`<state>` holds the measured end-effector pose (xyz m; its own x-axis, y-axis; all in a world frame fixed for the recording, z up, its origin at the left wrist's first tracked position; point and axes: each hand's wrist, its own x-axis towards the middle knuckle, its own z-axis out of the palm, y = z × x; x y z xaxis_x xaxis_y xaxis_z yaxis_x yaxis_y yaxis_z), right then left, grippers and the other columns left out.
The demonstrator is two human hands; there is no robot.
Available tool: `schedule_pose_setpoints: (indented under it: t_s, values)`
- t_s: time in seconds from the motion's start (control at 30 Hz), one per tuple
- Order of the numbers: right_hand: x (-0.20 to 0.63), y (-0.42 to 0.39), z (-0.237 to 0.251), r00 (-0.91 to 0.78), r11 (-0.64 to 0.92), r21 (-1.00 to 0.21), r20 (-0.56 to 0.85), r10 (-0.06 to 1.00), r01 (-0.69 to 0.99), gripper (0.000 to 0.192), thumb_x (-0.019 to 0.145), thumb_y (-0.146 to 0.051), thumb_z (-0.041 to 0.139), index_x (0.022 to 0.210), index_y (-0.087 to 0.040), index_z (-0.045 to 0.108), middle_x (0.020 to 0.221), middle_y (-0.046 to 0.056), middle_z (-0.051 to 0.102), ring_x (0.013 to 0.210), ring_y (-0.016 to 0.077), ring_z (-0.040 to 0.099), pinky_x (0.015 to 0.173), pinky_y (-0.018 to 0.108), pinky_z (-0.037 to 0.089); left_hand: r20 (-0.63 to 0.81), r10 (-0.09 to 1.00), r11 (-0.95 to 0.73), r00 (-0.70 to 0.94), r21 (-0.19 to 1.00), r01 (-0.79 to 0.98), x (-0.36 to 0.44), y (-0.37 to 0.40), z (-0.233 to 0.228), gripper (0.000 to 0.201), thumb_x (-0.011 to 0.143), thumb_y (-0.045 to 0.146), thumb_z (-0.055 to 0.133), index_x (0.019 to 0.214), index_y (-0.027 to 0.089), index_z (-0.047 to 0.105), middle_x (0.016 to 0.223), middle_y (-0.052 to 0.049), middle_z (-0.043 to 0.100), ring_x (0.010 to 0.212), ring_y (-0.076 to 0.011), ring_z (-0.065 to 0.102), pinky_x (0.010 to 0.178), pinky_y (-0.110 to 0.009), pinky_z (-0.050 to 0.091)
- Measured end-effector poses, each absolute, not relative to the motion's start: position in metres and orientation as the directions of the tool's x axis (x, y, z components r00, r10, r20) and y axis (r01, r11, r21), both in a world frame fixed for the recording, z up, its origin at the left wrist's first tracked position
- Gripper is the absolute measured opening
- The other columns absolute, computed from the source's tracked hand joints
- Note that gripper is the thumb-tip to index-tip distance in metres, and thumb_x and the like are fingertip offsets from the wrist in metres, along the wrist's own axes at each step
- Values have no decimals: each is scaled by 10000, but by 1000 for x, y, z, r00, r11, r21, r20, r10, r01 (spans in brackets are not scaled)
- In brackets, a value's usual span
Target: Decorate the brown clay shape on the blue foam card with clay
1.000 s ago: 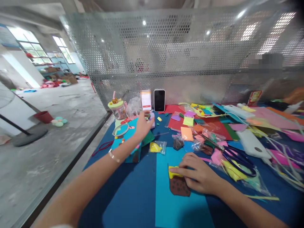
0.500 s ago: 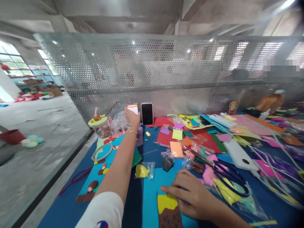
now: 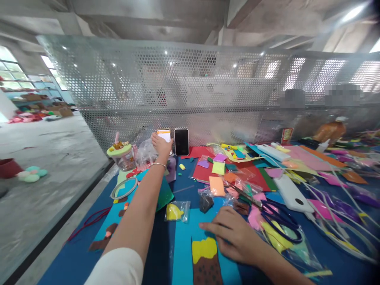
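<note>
My left hand [image 3: 162, 145] reaches to the back of the table, its fingers spread over a phone [image 3: 164, 135] with a lit screen. It covers the phone's lower part, and I cannot tell which fingertips touch the screen. A dark-screened phone [image 3: 181, 142] in a white frame leans upright beside it. My right hand [image 3: 233, 236] hovers or rests at the right edge of a blue card [image 3: 181, 253], index finger stretched out and the others loosely bent, holding nothing. Left of it on the card lies a flat clay shape, yellow on top [image 3: 204, 249] and spotted brown below [image 3: 207, 271].
Dark-blue scissors [image 3: 280, 221] lie right of my right hand among clay packets. A bagged yellow clay lump [image 3: 175, 212] is by the card. A lidded cup [image 3: 122, 155] and a roll of tape [image 3: 124, 188] stand left. White power strips [image 3: 293, 194] and a mesh partition [image 3: 190, 91] bound the workspace.
The view has shifted slightly, so things sit a little further left. My left hand has shifted slightly at the lit phone, showing more of its screen. My right hand stays by the card.
</note>
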<state>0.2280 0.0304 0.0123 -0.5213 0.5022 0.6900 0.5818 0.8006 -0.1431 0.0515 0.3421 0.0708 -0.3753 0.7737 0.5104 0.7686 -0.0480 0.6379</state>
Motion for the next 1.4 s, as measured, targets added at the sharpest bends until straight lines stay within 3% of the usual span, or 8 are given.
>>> schedule_pose_setpoints:
  t_s: [0.13, 0.23, 0.37, 0.47, 0.63, 0.77, 1.17, 1.4]
  values:
    - [239, 37, 8, -481, 774, -163, 700, 527, 611, 392, 800, -15, 466, 1108, -203, 621, 821, 37, 651, 761, 161, 577, 703, 309, 460, 584, 797, -243, -155, 545, 803, 39, 299, 96, 701, 827, 214, 588, 1397, -4, 243, 1474, -290, 250, 1416, -363, 198, 1142, -523, 213]
    - [246, 41, 5, -457, 739, -162, 694, 557, 654, 352, 826, -50, 489, 1101, -206, 642, 852, 54, 665, 807, 182, 605, 715, 328, 482, 603, 783, -471, 153, 415, 779, 24, 231, 101, 542, 832, 177, 547, 1334, 49, 390, 1430, -216, 375, 1385, -273, 307, 1155, -432, 253]
    - [248, 35, 5, -401, 680, -199, 679, 615, 706, 304, 845, -73, 474, 1051, -182, 670, 917, 79, 676, 877, 194, 626, 764, 338, 506, 509, 677, -717, 532, 293, 633, -1, 108, 66, 295, 857, 187, 501, 1138, 204, 590, 1278, -69, 573, 1245, -198, 504, 1090, -361, 385]
    - [244, 18, 2, -359, 599, -215, 630, 688, 771, 303, 856, -98, 465, 1052, -176, 682, 980, 96, 665, 911, 204, 621, 797, 353, 507, 343, 590, -807, 731, 215, 550, -16, 36, 28, 308, 903, 198, 437, 1181, 194, 572, 1291, -89, 567, 1198, -223, 544, 1022, -384, 459]
    - [233, -16, -14, -340, 464, -125, 523, 782, 877, 321, 851, -104, 452, 1020, -167, 717, 1014, 115, 650, 941, 246, 600, 815, 395, 484, 264, 594, -802, 760, 123, 584, -20, 2, -6, 363, 908, 193, 429, 1259, 148, 513, 1299, -123, 560, 1183, -265, 540, 1000, -418, 472]
    - [226, -25, -22, -332, 427, -96, 487, 808, 899, 365, 846, -122, 465, 1134, -174, 684, 1057, 129, 632, 967, 269, 568, 821, 416, 465, 271, 584, -807, 765, 98, 582, -15, 7, -10, 381, 906, 206, 434, 1273, 131, 504, 1307, -137, 551, 1189, -287, 525, 1001, -441, 460]
    - [226, -18, -20, -354, 425, -70, 443, 824, 902, 338, 879, -155, 455, 1090, -172, 718, 1000, 111, 636, 925, 236, 548, 810, 368, 442, 295, 583, -801, 757, 50, 597, -14, 7, -15, 363, 927, 244, 409, 1254, 139, 524, 1284, -117, 569, 1183, -262, 516, 1016, -396, 433]
    - [225, -20, -19, -348, 406, -54, 420, 838, 912, 336, 880, -159, 467, 1112, -190, 708, 990, 111, 638, 942, 257, 550, 812, 391, 428, 280, 606, -784, 744, 58, 618, -11, 4, -11, 358, 909, 222, 413, 1232, 117, 530, 1254, -133, 572, 1115, -280, 528, 971, -437, 451]
